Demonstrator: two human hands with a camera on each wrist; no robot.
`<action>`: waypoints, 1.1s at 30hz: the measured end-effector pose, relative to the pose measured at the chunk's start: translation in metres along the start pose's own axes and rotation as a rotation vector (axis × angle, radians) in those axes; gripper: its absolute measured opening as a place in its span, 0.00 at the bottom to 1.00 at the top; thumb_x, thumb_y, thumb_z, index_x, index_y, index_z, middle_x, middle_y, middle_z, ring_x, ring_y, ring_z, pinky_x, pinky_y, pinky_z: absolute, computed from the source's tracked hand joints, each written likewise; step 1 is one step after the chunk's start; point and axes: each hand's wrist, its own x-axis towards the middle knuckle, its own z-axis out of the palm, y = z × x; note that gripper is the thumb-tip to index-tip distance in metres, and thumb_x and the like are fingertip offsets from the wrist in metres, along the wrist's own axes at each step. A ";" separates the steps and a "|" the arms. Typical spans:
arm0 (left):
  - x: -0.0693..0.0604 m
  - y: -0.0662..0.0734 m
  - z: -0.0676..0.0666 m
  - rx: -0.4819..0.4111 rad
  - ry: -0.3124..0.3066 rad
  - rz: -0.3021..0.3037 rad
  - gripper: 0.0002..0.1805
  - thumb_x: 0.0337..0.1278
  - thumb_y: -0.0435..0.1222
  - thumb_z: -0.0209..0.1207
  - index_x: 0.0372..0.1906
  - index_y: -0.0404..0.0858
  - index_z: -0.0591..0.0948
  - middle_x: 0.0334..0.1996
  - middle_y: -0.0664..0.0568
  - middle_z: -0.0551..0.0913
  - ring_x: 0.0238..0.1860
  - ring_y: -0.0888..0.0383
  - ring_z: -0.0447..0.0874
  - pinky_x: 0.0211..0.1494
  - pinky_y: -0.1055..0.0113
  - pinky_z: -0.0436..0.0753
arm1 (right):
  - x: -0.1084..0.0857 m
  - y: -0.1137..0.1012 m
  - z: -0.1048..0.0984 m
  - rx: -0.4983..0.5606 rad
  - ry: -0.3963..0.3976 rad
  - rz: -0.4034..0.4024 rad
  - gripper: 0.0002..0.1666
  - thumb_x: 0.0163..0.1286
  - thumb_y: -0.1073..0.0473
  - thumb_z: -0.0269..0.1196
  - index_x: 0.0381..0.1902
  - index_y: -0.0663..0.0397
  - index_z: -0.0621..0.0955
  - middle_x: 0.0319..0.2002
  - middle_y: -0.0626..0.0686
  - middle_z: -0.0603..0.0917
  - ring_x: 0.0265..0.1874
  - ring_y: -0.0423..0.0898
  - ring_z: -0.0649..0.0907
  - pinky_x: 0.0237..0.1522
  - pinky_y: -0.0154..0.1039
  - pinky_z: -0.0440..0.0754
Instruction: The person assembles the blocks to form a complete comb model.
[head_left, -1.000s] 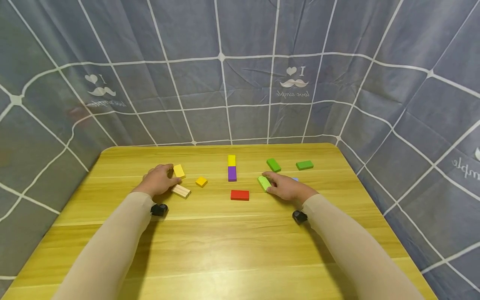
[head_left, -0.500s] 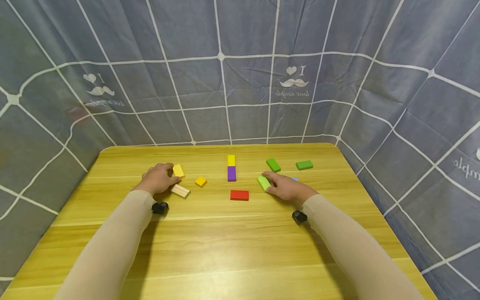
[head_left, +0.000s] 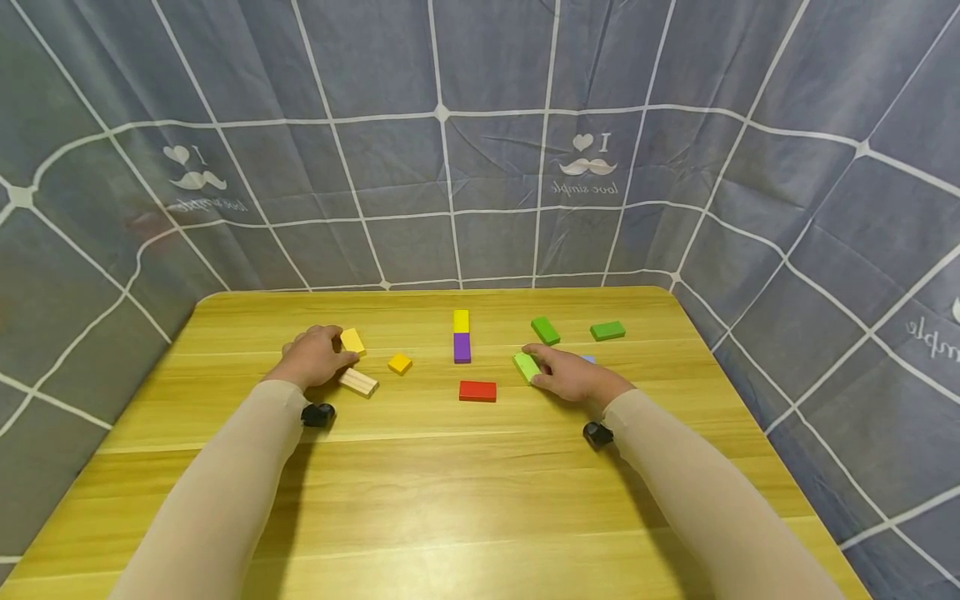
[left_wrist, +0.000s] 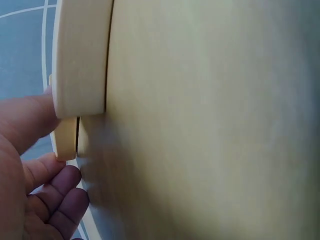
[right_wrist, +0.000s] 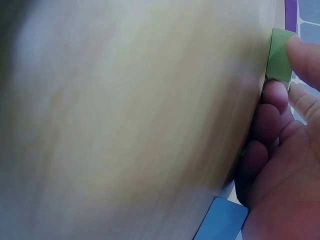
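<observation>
On the left of the table, my left hand (head_left: 309, 357) pinches a yellow wooden block (head_left: 352, 342) between thumb and forefinger. A plain wood block (head_left: 359, 382) lies just in front of that thumb and looms large in the left wrist view. To the right, a small orange-yellow block (head_left: 400, 364) lies flat. My right hand (head_left: 573, 372) holds a light green block (head_left: 527, 367) by its edges, thumb on the near side and forefinger on the far one. Partly hidden behind this hand is a blue block (right_wrist: 222, 220).
Mid-table, a yellow block (head_left: 461, 321) and a purple block (head_left: 462, 348) lie end to end, with a red block (head_left: 477, 391) nearer. Two darker green blocks, one angled (head_left: 545, 331) and one sideways (head_left: 607, 331), lie at the back right. A grey-blue checked curtain (head_left: 495, 158) surrounds the table.
The head view has drifted slightly, so the scene sits a little further left. Both hands keep nearly the same place and grip.
</observation>
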 end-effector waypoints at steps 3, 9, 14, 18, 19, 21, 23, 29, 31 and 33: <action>0.000 -0.001 0.000 -0.004 0.006 0.003 0.43 0.74 0.52 0.60 0.78 0.27 0.64 0.64 0.30 0.75 0.67 0.29 0.70 0.65 0.31 0.62 | 0.000 0.001 0.000 -0.007 0.001 0.003 0.37 0.84 0.51 0.56 0.84 0.46 0.59 0.37 0.51 0.74 0.32 0.45 0.72 0.40 0.42 0.69; -0.002 0.004 -0.006 -0.033 0.034 0.024 0.42 0.74 0.52 0.59 0.79 0.29 0.63 0.75 0.28 0.67 0.76 0.28 0.61 0.71 0.29 0.57 | 0.000 0.000 0.001 0.004 0.004 0.003 0.37 0.84 0.51 0.56 0.84 0.46 0.59 0.38 0.52 0.74 0.32 0.46 0.72 0.41 0.43 0.69; -0.006 0.024 -0.008 -0.008 0.039 0.091 0.41 0.73 0.52 0.61 0.78 0.31 0.66 0.76 0.29 0.67 0.77 0.28 0.61 0.72 0.28 0.57 | 0.000 0.000 0.001 -0.003 0.007 0.010 0.37 0.84 0.51 0.56 0.84 0.44 0.59 0.39 0.52 0.74 0.34 0.46 0.73 0.42 0.44 0.69; -0.011 0.042 -0.003 0.014 0.032 0.156 0.40 0.72 0.52 0.63 0.77 0.32 0.68 0.74 0.31 0.70 0.75 0.30 0.65 0.70 0.31 0.59 | 0.000 0.001 0.001 -0.015 0.006 0.015 0.37 0.84 0.50 0.56 0.84 0.44 0.58 0.40 0.52 0.75 0.37 0.47 0.74 0.44 0.45 0.70; -0.012 0.046 -0.002 0.012 0.030 0.171 0.39 0.72 0.51 0.63 0.77 0.32 0.69 0.74 0.31 0.71 0.75 0.31 0.66 0.70 0.32 0.60 | 0.000 0.001 0.001 -0.015 0.005 0.014 0.37 0.84 0.50 0.55 0.84 0.45 0.58 0.40 0.52 0.75 0.37 0.47 0.74 0.44 0.45 0.70; -0.015 0.055 0.001 0.018 0.022 0.199 0.39 0.71 0.51 0.64 0.77 0.33 0.70 0.74 0.33 0.72 0.76 0.32 0.65 0.72 0.33 0.59 | 0.000 0.001 0.001 -0.012 0.006 0.010 0.37 0.84 0.51 0.55 0.84 0.46 0.58 0.41 0.52 0.75 0.38 0.47 0.75 0.45 0.45 0.71; -0.018 0.064 0.005 0.026 0.014 0.228 0.39 0.70 0.50 0.65 0.76 0.33 0.70 0.74 0.34 0.73 0.77 0.32 0.65 0.74 0.34 0.58 | 0.000 0.001 0.002 -0.011 0.008 0.008 0.37 0.84 0.51 0.55 0.84 0.47 0.58 0.42 0.52 0.76 0.39 0.48 0.76 0.46 0.45 0.72; -0.024 0.092 0.017 0.084 -0.010 0.305 0.38 0.68 0.51 0.67 0.74 0.34 0.73 0.71 0.38 0.76 0.75 0.33 0.69 0.73 0.35 0.61 | -0.002 -0.001 0.000 -0.013 0.008 0.009 0.38 0.84 0.51 0.55 0.85 0.47 0.58 0.44 0.52 0.77 0.42 0.48 0.77 0.49 0.46 0.73; -0.025 0.099 0.022 0.104 -0.020 0.320 0.38 0.68 0.52 0.67 0.74 0.35 0.74 0.70 0.40 0.78 0.74 0.35 0.71 0.73 0.36 0.62 | -0.002 -0.001 0.000 -0.015 0.008 0.011 0.38 0.84 0.51 0.55 0.85 0.47 0.58 0.45 0.53 0.77 0.43 0.48 0.77 0.49 0.46 0.74; -0.025 0.105 0.027 0.114 -0.030 0.333 0.37 0.67 0.52 0.68 0.73 0.35 0.74 0.69 0.41 0.79 0.73 0.36 0.72 0.73 0.37 0.63 | -0.002 -0.001 0.001 -0.017 0.011 0.013 0.37 0.84 0.51 0.55 0.84 0.47 0.58 0.45 0.53 0.78 0.43 0.49 0.77 0.50 0.47 0.74</action>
